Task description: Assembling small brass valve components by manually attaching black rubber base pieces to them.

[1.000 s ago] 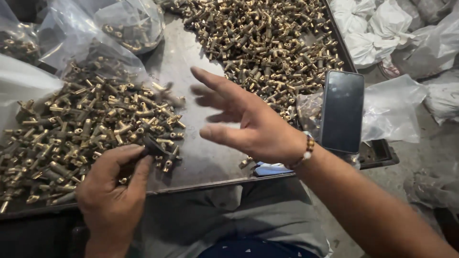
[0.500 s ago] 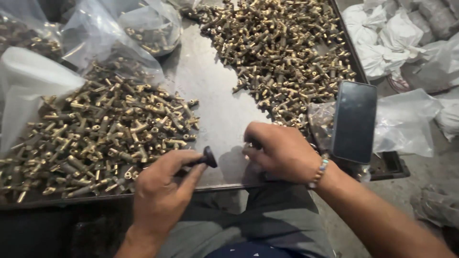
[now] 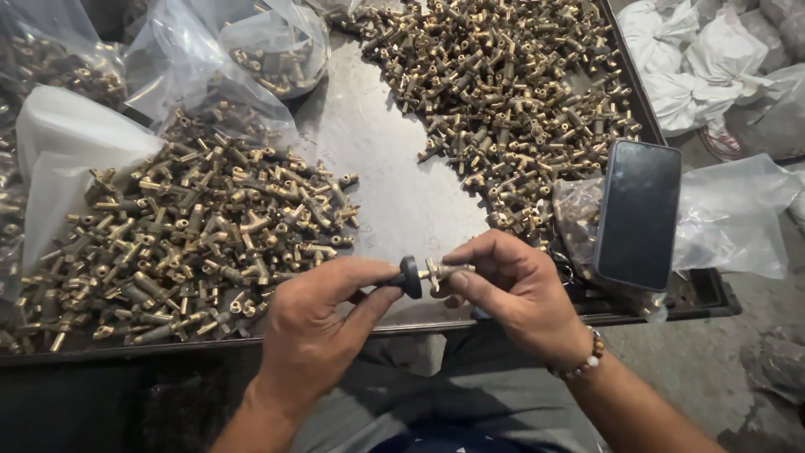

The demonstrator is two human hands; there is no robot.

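2 bare hands [image 3: 319, 327] [image 3: 511, 289], 1 black round-headed tool [image 3: 409, 277], 1 dark flat rectangular phone [image 3: 637, 214], 2 heaps of small brass fittings [image 3: 201, 235] [image 3: 511, 92], too many to count, 1 grey metal tray [image 3: 377, 159].

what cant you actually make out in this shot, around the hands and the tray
Head view only:
- Black tool: its handle is hidden inside the left hand.
- Brass fitting: its far end is covered by the right hand.
- Phone: screen dark, nothing shows.
- Clear bags: glare and folds blur the contents.
- Metal tray: left end cut off by the frame edge.
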